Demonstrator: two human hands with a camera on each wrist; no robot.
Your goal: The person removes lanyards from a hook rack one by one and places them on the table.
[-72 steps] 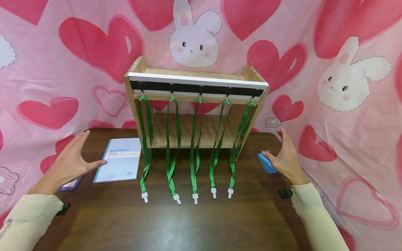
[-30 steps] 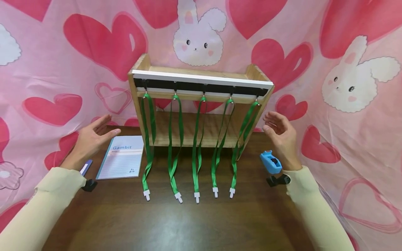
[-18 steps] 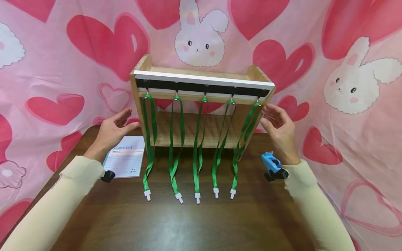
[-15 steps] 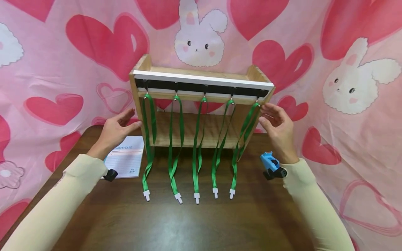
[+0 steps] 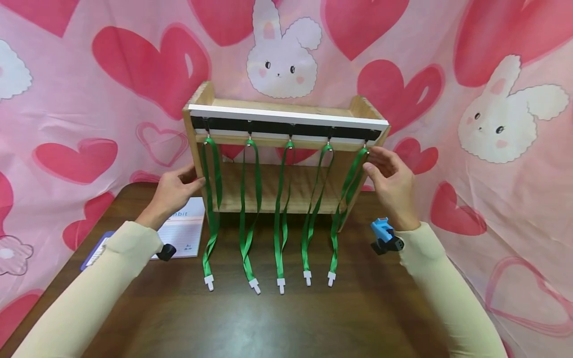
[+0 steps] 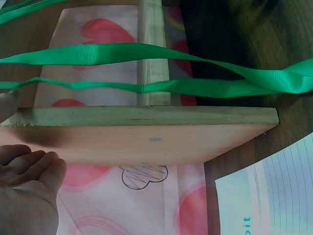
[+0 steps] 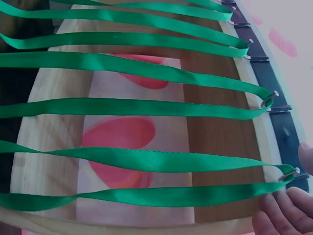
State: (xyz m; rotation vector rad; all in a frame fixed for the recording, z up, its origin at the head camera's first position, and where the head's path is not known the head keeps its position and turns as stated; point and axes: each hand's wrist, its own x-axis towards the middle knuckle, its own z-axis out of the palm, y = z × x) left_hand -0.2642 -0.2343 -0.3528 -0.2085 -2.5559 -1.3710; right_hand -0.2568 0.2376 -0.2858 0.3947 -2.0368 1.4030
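A wooden shelf [image 5: 268, 201] stands at the back of the table, its front rail [image 5: 286, 130] white and black. Green lanyards [image 5: 281, 209] hang from hooks along that rail, white clips at their lower ends. My left hand [image 5: 172, 194] is at the shelf's left side panel [image 6: 146, 117], thumb at the front edge, fingers beside the outer face. My right hand [image 5: 394, 184] is at the upper right side, thumb and fingers apart, close to the top of the rightmost lanyard [image 7: 186, 196]. Whether the right fingers touch the wood is hard to tell.
A notepad [image 5: 181, 231] lies left of the shelf, partly behind my left forearm. Farther left is a purple-edged item [image 5: 96, 251], mostly covered by the sleeve. A blue tape dispenser [image 5: 381, 231] sits below my right hand. A pink heart-and-bunny cloth [image 5: 152, 69] hangs behind.
Both hands have come inward from the sides to the shelf, the left one moving right past the notepad. The shelf, lanyards and notepad keep their places.
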